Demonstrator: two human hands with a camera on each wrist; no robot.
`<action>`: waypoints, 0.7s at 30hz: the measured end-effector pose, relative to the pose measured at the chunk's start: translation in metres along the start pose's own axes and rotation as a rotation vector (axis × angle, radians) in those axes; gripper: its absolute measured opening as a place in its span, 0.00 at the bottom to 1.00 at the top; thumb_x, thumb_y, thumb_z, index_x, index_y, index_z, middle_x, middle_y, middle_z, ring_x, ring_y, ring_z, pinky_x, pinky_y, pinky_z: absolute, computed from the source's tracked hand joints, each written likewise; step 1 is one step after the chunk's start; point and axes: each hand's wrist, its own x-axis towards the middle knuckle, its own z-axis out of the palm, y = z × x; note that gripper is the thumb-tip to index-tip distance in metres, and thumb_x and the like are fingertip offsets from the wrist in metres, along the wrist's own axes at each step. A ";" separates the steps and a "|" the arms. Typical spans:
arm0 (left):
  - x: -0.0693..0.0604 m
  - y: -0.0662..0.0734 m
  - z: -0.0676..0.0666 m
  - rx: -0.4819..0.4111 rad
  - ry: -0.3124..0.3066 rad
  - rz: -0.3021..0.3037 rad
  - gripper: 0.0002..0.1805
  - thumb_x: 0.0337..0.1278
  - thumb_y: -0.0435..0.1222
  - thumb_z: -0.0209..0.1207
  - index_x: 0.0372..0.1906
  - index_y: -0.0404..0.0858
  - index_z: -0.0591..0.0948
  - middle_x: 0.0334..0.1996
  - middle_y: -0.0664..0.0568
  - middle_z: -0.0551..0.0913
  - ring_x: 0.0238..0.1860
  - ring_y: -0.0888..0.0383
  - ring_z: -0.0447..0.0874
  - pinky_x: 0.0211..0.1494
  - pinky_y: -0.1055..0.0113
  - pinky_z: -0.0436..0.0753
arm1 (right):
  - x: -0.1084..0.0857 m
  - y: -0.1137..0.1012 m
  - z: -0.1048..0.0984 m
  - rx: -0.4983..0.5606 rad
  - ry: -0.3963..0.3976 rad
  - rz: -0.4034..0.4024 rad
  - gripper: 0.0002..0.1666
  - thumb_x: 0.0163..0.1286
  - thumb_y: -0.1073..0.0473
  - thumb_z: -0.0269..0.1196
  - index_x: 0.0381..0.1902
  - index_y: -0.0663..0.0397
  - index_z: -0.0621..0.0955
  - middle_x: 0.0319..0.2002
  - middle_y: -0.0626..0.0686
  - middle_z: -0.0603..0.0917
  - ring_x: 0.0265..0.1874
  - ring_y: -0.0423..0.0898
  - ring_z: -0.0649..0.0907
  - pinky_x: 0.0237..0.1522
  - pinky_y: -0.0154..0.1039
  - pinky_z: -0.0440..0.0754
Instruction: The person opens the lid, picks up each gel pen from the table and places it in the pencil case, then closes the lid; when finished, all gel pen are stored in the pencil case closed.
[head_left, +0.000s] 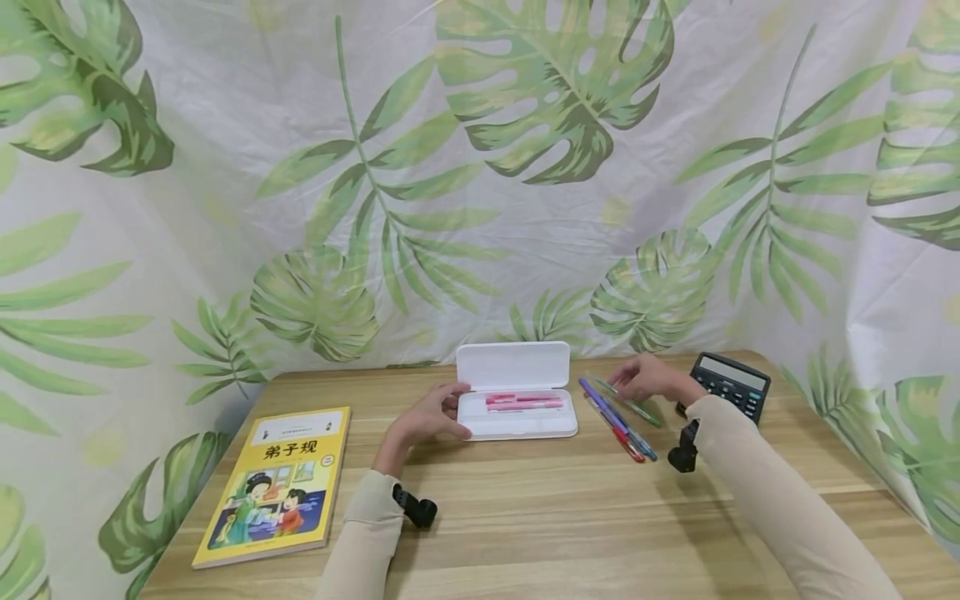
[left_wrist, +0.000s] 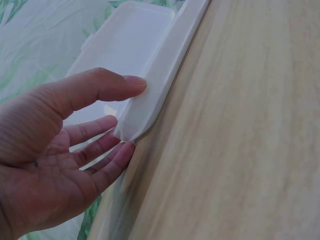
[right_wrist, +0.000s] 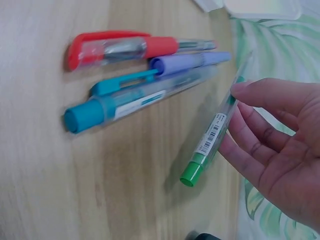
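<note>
An open white pencil case [head_left: 517, 427] holds pink pens [head_left: 523, 403] and has its lid raised at the back. At its left end the left hand [head_left: 433, 414] grips the edge, thumb on the front wall [left_wrist: 145, 107] and fingers at the corner. The right hand [head_left: 643, 377] pinches a green pen [right_wrist: 212, 132] between thumb and fingers, tilted above the wood in the right wrist view. Beside it lie a red pen [right_wrist: 160, 46], a purple pen [right_wrist: 190, 62] and a blue pen [right_wrist: 135, 100], close together.
A black calculator [head_left: 731, 383] stands tilted at the right, just behind the right wrist. A yellow book [head_left: 277, 483] lies at the left of the wooden table [head_left: 540, 533]. Leaf-patterned cloth [head_left: 540, 250] hangs along the table's back edge.
</note>
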 end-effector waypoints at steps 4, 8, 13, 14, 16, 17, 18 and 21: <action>0.000 -0.001 0.000 0.003 0.005 0.000 0.47 0.42 0.26 0.76 0.73 0.36 0.68 0.62 0.35 0.69 0.60 0.42 0.75 0.65 0.51 0.77 | 0.000 -0.001 -0.004 0.046 -0.014 -0.043 0.21 0.68 0.66 0.65 0.57 0.71 0.81 0.46 0.64 0.86 0.38 0.42 0.84 0.42 0.44 0.87; 0.000 -0.002 -0.001 0.002 0.006 -0.003 0.48 0.42 0.26 0.76 0.73 0.35 0.68 0.62 0.34 0.69 0.60 0.42 0.76 0.65 0.51 0.77 | 0.002 -0.004 -0.003 0.102 -0.010 -0.104 0.22 0.68 0.65 0.66 0.58 0.71 0.80 0.49 0.66 0.85 0.40 0.43 0.85 0.45 0.43 0.87; 0.001 -0.002 -0.002 -0.009 0.004 -0.006 0.48 0.41 0.26 0.76 0.73 0.35 0.68 0.62 0.34 0.69 0.59 0.43 0.76 0.65 0.51 0.78 | 0.012 -0.015 0.006 0.133 0.036 -0.213 0.20 0.67 0.67 0.67 0.56 0.70 0.82 0.50 0.67 0.86 0.42 0.41 0.84 0.44 0.34 0.85; 0.002 -0.002 -0.002 -0.012 0.003 -0.006 0.48 0.41 0.26 0.76 0.73 0.35 0.68 0.62 0.34 0.69 0.59 0.43 0.76 0.65 0.51 0.78 | 0.014 -0.018 0.009 0.138 0.053 -0.232 0.20 0.66 0.67 0.68 0.55 0.70 0.82 0.49 0.67 0.86 0.41 0.40 0.84 0.43 0.33 0.85; 0.003 -0.002 -0.002 -0.019 0.003 -0.003 0.48 0.41 0.26 0.76 0.73 0.35 0.68 0.62 0.34 0.69 0.59 0.43 0.77 0.65 0.51 0.78 | 0.018 -0.025 0.016 0.150 0.079 -0.275 0.19 0.65 0.68 0.68 0.54 0.70 0.83 0.48 0.68 0.86 0.41 0.40 0.84 0.42 0.31 0.84; 0.003 -0.002 -0.002 -0.023 0.002 -0.003 0.48 0.41 0.26 0.76 0.73 0.35 0.68 0.63 0.34 0.69 0.59 0.43 0.77 0.65 0.51 0.78 | 0.021 -0.027 0.020 0.159 0.091 -0.296 0.19 0.65 0.69 0.68 0.53 0.70 0.83 0.47 0.68 0.86 0.40 0.40 0.84 0.42 0.30 0.84; 0.003 -0.002 -0.002 -0.024 0.000 0.000 0.48 0.41 0.26 0.76 0.73 0.35 0.68 0.63 0.34 0.69 0.59 0.42 0.77 0.65 0.52 0.78 | 0.023 -0.030 0.024 0.171 0.104 -0.308 0.19 0.64 0.70 0.68 0.53 0.70 0.83 0.47 0.68 0.86 0.40 0.40 0.84 0.42 0.30 0.84; 0.004 -0.002 0.000 -0.026 -0.001 0.003 0.48 0.40 0.26 0.76 0.72 0.35 0.68 0.63 0.33 0.69 0.60 0.42 0.77 0.65 0.51 0.78 | 0.029 -0.039 0.035 0.196 0.132 -0.343 0.19 0.63 0.71 0.69 0.53 0.70 0.83 0.45 0.68 0.86 0.39 0.41 0.84 0.40 0.29 0.83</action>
